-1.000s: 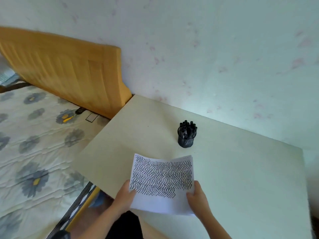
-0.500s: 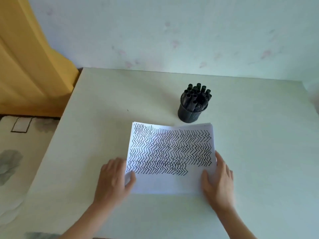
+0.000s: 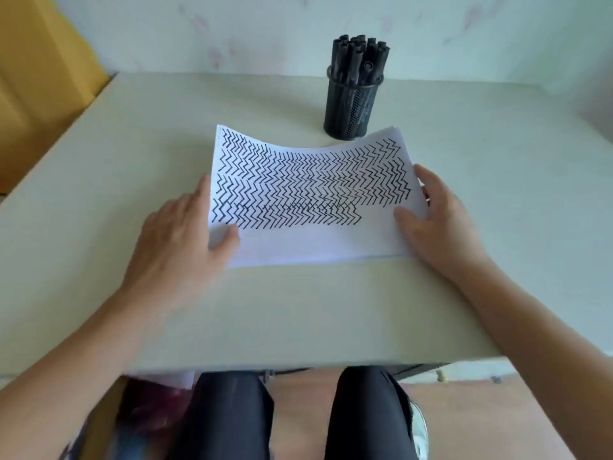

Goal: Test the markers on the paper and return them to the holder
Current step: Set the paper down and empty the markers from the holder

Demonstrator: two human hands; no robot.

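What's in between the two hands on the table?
The paper, covered in black zigzag marks, lies between the left hand and right hand in the head view; both hands grip its edges.

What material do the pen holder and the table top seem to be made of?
Pen holder: probably black metal mesh, since small holes dot its wall. Table top: smooth, matte cream surface without visible grain, perhaps laminated board; cannot be sure.

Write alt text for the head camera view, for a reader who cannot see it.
Two bare hands, left hand and right hand, hold the side edges of a paper covered in rows of black zigzag marks on a pale table. Behind it, a black mesh holder stands full of black markers.
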